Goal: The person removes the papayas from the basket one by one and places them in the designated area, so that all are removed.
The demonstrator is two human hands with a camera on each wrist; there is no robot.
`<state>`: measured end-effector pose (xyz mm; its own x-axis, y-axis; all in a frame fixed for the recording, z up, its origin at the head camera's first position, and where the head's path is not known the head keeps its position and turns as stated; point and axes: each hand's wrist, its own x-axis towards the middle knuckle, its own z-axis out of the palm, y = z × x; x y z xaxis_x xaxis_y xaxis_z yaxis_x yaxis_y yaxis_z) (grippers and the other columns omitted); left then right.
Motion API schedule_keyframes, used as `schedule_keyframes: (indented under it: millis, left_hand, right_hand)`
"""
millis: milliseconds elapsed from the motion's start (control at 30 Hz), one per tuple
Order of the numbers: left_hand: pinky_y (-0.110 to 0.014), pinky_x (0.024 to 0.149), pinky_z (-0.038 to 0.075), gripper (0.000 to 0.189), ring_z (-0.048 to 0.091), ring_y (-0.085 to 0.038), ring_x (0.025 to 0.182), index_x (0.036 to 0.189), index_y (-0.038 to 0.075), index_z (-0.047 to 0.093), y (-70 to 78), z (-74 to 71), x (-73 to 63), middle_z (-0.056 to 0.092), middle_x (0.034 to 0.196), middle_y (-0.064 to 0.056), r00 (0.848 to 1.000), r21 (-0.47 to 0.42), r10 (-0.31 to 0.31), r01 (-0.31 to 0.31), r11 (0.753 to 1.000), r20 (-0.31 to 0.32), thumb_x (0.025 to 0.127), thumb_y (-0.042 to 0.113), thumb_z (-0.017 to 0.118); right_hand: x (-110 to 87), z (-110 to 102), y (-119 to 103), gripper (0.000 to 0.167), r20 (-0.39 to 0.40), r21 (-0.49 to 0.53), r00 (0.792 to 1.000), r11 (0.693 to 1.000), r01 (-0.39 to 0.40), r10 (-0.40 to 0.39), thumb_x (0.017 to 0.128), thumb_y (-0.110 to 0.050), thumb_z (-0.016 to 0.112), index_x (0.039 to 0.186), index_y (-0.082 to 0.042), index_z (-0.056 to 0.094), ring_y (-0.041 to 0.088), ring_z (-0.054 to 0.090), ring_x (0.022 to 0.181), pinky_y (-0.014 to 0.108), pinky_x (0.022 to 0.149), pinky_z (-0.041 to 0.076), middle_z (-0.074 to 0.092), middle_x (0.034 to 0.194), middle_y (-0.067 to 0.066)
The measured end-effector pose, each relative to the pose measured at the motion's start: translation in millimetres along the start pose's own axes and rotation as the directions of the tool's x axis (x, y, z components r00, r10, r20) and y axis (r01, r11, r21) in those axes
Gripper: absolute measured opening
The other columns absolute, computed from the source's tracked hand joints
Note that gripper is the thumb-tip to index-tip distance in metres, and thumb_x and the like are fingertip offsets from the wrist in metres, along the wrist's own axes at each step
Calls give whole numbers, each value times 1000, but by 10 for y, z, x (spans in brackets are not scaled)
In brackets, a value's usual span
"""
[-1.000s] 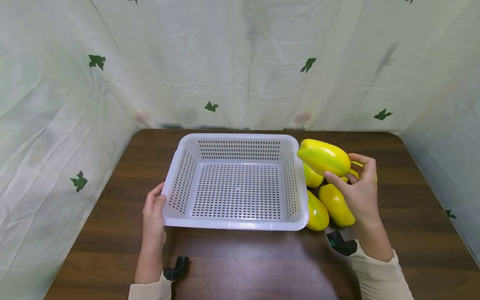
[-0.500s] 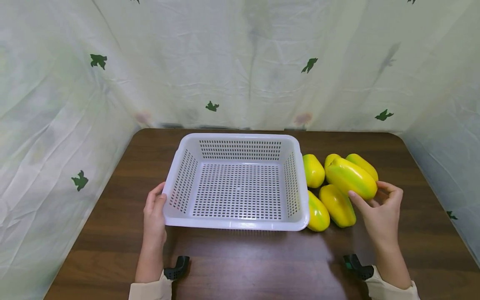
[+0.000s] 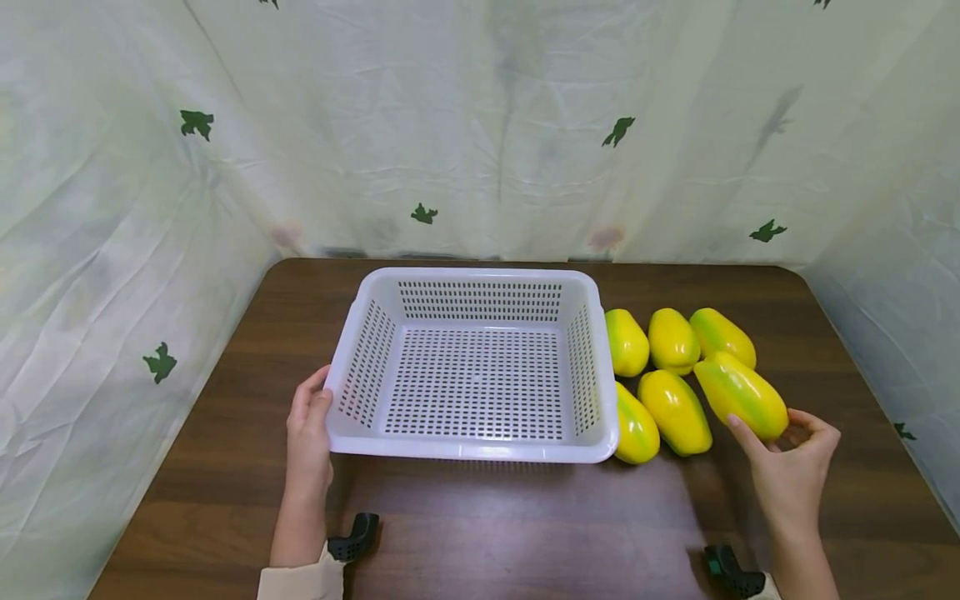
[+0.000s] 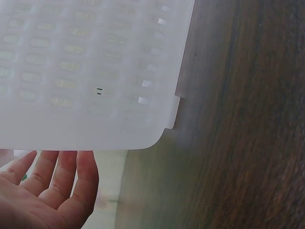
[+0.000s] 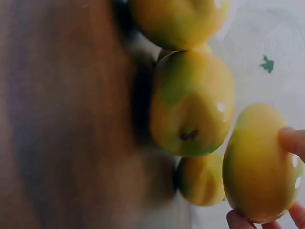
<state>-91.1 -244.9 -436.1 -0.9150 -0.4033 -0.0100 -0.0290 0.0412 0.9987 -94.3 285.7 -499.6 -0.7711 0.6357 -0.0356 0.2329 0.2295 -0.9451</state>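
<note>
A white perforated plastic basket (image 3: 474, 450) stands in the middle of the head view, with nothing inside. My left hand (image 3: 306, 425) holds its left rim near the front corner; in the left wrist view several fingers (image 4: 86, 176) reach up to the basket's edge. My right hand (image 3: 795, 467) grips a yellow-green papaya (image 3: 741, 396) by its near end, thumb on one side and fingers on the other. In the right wrist view this held papaya (image 5: 257, 164) is apart from the others. Several more papayas (image 3: 675, 412) lie in two rows right of the basket.
The brown wooden table (image 3: 480, 525) has a pale cloth curtain (image 3: 480, 125) with green bird-like shapes behind it and on both sides. A black wrist device (image 3: 354, 537) sits at my left cuff, another (image 3: 733, 571) at the right.
My right hand has carried the papaya from beside the basket's right rim to the right and nearer me, uncovering the back-row papayas. My left hand and the basket stay put.
</note>
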Motion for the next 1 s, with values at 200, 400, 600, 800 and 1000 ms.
schedule_keyframes:
  millis: [200, 400, 600, 800, 1000]
  left_hand:
    - [-30, 76, 40, 36, 48, -22, 97, 131, 14, 40, 14, -2, -4, 48, 116, -6, 1000, 11, -4, 3, 1000, 4, 97, 24, 34]
    - [-29, 74, 41, 35, 49, -22, 96, 130, 13, 41, 20, -5, -1, 49, 115, -6, 1000, 2, -3, 3, 1000, -3, 98, 23, 34]
    - [-29, 74, 41, 35, 48, -22, 96, 131, 13, 41, 21, 4, 7, 48, 115, -6, 1000, 3, -3, 3, 1000, 4, 98, 23, 34]
    - [-29, 75, 41, 36, 48, -21, 96, 131, 13, 40, 16, 6, 7, 48, 114, -6, 1000, 23, -1, 1, 1000, 0, 97, 24, 35]
    - [-26, 80, 41, 35, 48, -20, 101, 130, 13, 44, 21, 8, -5, 50, 118, -6, 982, 108, 130, -116, 987, -134, 96, 19, 39]
  right_hand:
    - [-189, 18, -140, 72, -21, -153, 999, 988, -34, 31, 68, -34, 77, 119, -17, 30, 10, 38, 91, 11, 65, 39, 28, 113, -2]
    - [-350, 56, -357, 72, 0, -214, 999, 976, -35, 36, 72, -32, 74, 119, -3, 28, 16, 35, 84, 18, 61, 33, 28, 112, 7]
    - [-338, 74, -349, 71, 40, -256, 999, 967, -2, 13, 75, -33, 71, 119, 2, 27, 21, 35, 83, 24, 64, 32, 28, 113, 13]
    - [-347, 85, -351, 71, 61, -248, 998, 968, 22, -7, 78, -35, 67, 123, 1, 26, 27, 35, 97, 29, 76, 32, 24, 119, 16]
    - [-370, 53, -412, 63, 53, -173, 996, 982, 77, -68, 84, -29, 61, 129, -1, 26, 36, 22, 119, 47, 98, 18, 20, 127, 18]
